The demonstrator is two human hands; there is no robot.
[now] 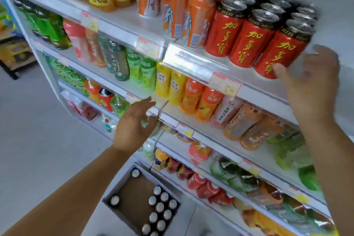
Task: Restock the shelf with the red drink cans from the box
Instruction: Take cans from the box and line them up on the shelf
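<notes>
Several red drink cans (247,42) with gold lettering stand in rows on the upper shelf (193,61) at the right. My right hand (310,80) is raised at the shelf's right end, fingers spread, thumb touching the front right red can (275,57). My left hand (136,124) hovers lower, in front of the middle shelves, fingers relaxed and holding nothing. On the floor below, an open cardboard box (132,188) holds several cans (160,207) seen from the top, mostly along its right side.
Orange cans (197,19) stand left of the red ones. Lower shelves carry bottles of yellow, orange and green drinks (191,96). Price tags (224,84) line the shelf edges. Grey floor (38,149) lies left of the box.
</notes>
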